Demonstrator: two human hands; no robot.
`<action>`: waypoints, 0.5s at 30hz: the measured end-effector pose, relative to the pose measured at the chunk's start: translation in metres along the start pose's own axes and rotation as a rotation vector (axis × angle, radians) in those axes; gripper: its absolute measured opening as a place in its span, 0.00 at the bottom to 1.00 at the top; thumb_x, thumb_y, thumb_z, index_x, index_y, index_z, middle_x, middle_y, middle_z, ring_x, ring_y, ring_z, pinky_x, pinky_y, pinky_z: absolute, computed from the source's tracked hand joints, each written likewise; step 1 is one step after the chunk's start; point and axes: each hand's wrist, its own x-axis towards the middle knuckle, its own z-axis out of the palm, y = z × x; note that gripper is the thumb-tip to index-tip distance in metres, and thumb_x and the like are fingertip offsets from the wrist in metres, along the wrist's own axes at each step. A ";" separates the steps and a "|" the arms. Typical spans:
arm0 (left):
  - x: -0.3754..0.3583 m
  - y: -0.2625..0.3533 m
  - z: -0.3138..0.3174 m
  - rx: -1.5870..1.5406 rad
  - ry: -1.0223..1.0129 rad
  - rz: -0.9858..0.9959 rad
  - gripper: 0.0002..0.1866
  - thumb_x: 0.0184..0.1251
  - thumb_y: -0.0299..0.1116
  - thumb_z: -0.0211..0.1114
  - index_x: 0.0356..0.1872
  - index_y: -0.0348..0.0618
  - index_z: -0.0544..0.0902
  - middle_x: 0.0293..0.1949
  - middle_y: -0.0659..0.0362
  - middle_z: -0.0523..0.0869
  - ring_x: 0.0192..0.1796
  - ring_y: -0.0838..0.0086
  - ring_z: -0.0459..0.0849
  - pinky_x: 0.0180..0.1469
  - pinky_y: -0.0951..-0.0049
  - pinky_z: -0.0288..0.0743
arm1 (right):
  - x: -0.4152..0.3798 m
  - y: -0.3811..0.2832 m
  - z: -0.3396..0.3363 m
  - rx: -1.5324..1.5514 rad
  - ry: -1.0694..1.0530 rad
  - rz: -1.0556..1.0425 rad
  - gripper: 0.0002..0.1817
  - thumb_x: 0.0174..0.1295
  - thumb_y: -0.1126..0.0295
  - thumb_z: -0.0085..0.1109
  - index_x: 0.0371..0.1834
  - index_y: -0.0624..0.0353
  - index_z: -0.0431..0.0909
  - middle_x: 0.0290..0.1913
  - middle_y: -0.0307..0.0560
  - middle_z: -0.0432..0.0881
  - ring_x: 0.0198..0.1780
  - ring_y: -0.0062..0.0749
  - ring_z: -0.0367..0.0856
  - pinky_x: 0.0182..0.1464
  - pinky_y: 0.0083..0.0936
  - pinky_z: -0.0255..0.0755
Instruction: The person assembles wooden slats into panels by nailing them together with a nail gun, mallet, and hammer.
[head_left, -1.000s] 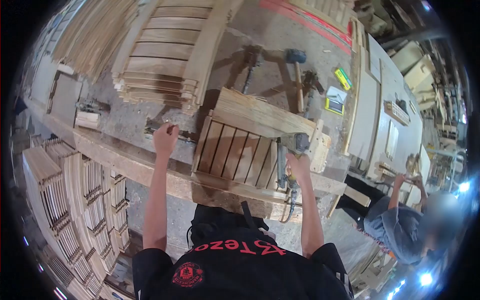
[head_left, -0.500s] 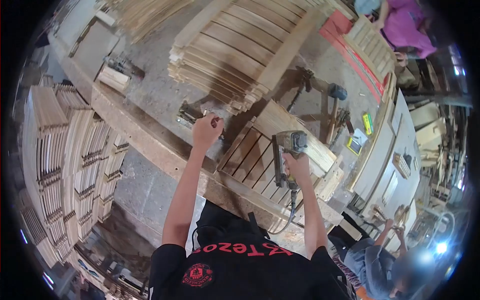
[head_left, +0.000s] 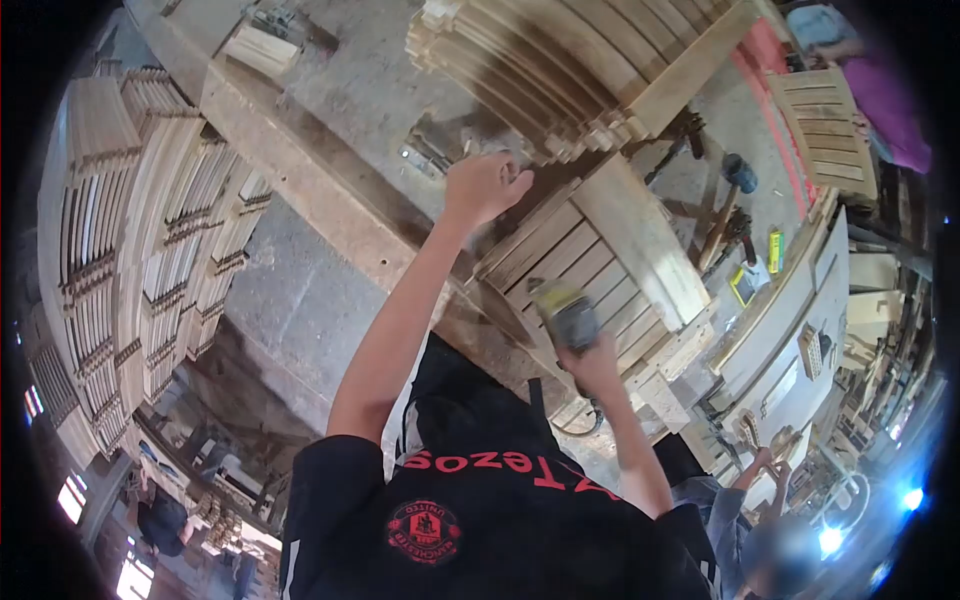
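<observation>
In my right hand [head_left: 592, 368] is a nail gun [head_left: 570, 315], blurred by motion, its hose trailing down near my wrist. It is above a slatted wooden panel [head_left: 560, 262] that lies on the bench, with a wide board [head_left: 640, 235] along the panel's far right side. My left hand [head_left: 487, 187] is over the bench, left of the panel, with its fingers curled; what they hold, if anything, is hidden. Just beyond it lies a small metal fixture [head_left: 430, 148]. A stack of slatted wooden panels [head_left: 540, 90] stands past my left hand.
A hammer [head_left: 722, 225] lies beyond the board, near a yellow box [head_left: 774, 250]. Bundled wooden pieces [head_left: 150, 220] are piled left of the bench edge [head_left: 330, 215]. One person in purple [head_left: 885, 110] is at the far right; another person [head_left: 715, 505] works at the lower right.
The view has turned, so the bench things appear farther right. The nail gun has tipped from upright and swung over the slats. My left hand stays near the metal fixture, its wrist turned.
</observation>
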 end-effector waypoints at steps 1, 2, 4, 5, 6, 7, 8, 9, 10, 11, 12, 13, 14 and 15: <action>0.000 -0.003 0.000 0.015 -0.010 0.006 0.17 0.57 0.50 0.67 0.29 0.47 0.84 0.21 0.57 0.84 0.30 0.58 0.85 0.34 0.61 0.77 | -0.005 -0.010 0.008 -0.049 -0.186 0.082 0.17 0.48 0.65 0.70 0.34 0.68 0.82 0.24 0.58 0.83 0.29 0.58 0.83 0.35 0.42 0.77; 0.001 -0.004 0.001 0.027 -0.021 0.015 0.16 0.57 0.50 0.67 0.29 0.47 0.84 0.20 0.57 0.83 0.29 0.59 0.84 0.34 0.62 0.76 | -0.008 -0.001 0.027 -0.208 -0.250 0.056 0.23 0.48 0.63 0.69 0.44 0.66 0.80 0.27 0.62 0.83 0.33 0.61 0.83 0.38 0.48 0.78; 0.002 -0.006 0.003 0.021 -0.013 0.014 0.16 0.57 0.49 0.67 0.28 0.47 0.84 0.20 0.58 0.83 0.28 0.60 0.84 0.33 0.63 0.76 | -0.006 -0.031 0.043 -0.289 -0.255 0.013 0.27 0.48 0.62 0.70 0.50 0.65 0.76 0.29 0.62 0.83 0.34 0.62 0.83 0.39 0.50 0.77; 0.001 -0.006 0.004 0.004 -0.001 0.002 0.15 0.57 0.49 0.67 0.27 0.48 0.84 0.21 0.58 0.83 0.28 0.60 0.85 0.34 0.62 0.77 | -0.004 -0.042 0.048 -0.328 -0.250 -0.006 0.29 0.48 0.61 0.70 0.52 0.65 0.74 0.30 0.63 0.84 0.34 0.62 0.83 0.39 0.51 0.77; 0.002 -0.004 0.004 -0.015 0.010 -0.007 0.15 0.57 0.49 0.68 0.27 0.48 0.84 0.21 0.58 0.84 0.29 0.60 0.85 0.34 0.62 0.77 | -0.001 -0.043 0.054 -0.349 -0.275 0.014 0.30 0.49 0.61 0.70 0.54 0.64 0.73 0.30 0.63 0.84 0.34 0.62 0.83 0.39 0.51 0.78; 0.004 -0.003 0.005 -0.031 0.029 -0.003 0.15 0.57 0.49 0.68 0.26 0.48 0.83 0.21 0.58 0.84 0.28 0.60 0.85 0.33 0.62 0.77 | 0.000 -0.042 0.058 -0.372 -0.302 0.036 0.31 0.49 0.60 0.70 0.55 0.64 0.72 0.30 0.63 0.84 0.34 0.62 0.83 0.38 0.51 0.78; 0.002 -0.003 0.005 -0.050 0.043 -0.004 0.15 0.57 0.48 0.68 0.26 0.47 0.83 0.20 0.58 0.83 0.28 0.60 0.85 0.32 0.63 0.77 | -0.004 -0.039 0.059 -0.396 -0.335 0.064 0.32 0.50 0.60 0.71 0.56 0.63 0.71 0.31 0.63 0.84 0.34 0.62 0.83 0.38 0.51 0.78; 0.001 -0.004 0.007 -0.069 0.059 -0.005 0.15 0.57 0.48 0.68 0.25 0.47 0.83 0.20 0.58 0.83 0.27 0.60 0.85 0.32 0.63 0.77 | -0.008 -0.039 0.057 -0.386 -0.324 0.063 0.33 0.50 0.60 0.71 0.56 0.64 0.71 0.31 0.64 0.84 0.34 0.63 0.83 0.38 0.51 0.78; 0.001 -0.004 0.008 -0.065 0.080 0.017 0.15 0.57 0.47 0.68 0.24 0.46 0.82 0.19 0.56 0.82 0.27 0.59 0.84 0.31 0.63 0.76 | -0.012 -0.041 0.053 -0.377 -0.310 0.061 0.33 0.50 0.59 0.71 0.56 0.64 0.71 0.31 0.64 0.84 0.35 0.63 0.83 0.39 0.51 0.78; 0.000 -0.005 0.008 -0.062 0.077 0.022 0.14 0.57 0.46 0.68 0.26 0.45 0.83 0.19 0.56 0.82 0.26 0.59 0.84 0.31 0.63 0.76 | -0.016 -0.043 0.049 -0.367 -0.297 0.059 0.33 0.50 0.59 0.71 0.57 0.64 0.71 0.31 0.64 0.84 0.35 0.63 0.83 0.39 0.51 0.78; 0.001 -0.006 0.007 -0.059 0.076 0.029 0.14 0.57 0.45 0.68 0.28 0.44 0.85 0.19 0.56 0.82 0.25 0.60 0.83 0.31 0.64 0.75 | -0.023 -0.044 0.044 -0.369 -0.282 0.078 0.33 0.50 0.59 0.71 0.56 0.64 0.71 0.31 0.64 0.83 0.35 0.63 0.83 0.39 0.51 0.78; 0.002 -0.006 0.007 -0.055 0.075 0.037 0.14 0.58 0.44 0.68 0.31 0.44 0.86 0.19 0.56 0.82 0.24 0.60 0.83 0.30 0.64 0.75 | -0.033 -0.043 0.037 -0.372 -0.268 0.095 0.32 0.51 0.59 0.71 0.56 0.64 0.71 0.30 0.65 0.83 0.35 0.64 0.83 0.39 0.51 0.78; 0.002 -0.006 0.008 -0.037 0.091 0.031 0.13 0.58 0.44 0.68 0.30 0.43 0.86 0.19 0.56 0.82 0.24 0.62 0.83 0.30 0.65 0.74 | -0.042 -0.040 0.032 -0.373 -0.256 0.112 0.32 0.51 0.60 0.70 0.56 0.64 0.71 0.30 0.65 0.83 0.35 0.64 0.83 0.39 0.52 0.78; 0.002 -0.005 0.008 -0.040 0.096 0.025 0.13 0.58 0.44 0.68 0.30 0.43 0.86 0.19 0.57 0.82 0.23 0.63 0.83 0.30 0.66 0.74 | -0.049 -0.031 0.031 -0.368 -0.238 0.137 0.31 0.50 0.60 0.70 0.55 0.65 0.71 0.29 0.65 0.83 0.35 0.64 0.83 0.39 0.52 0.77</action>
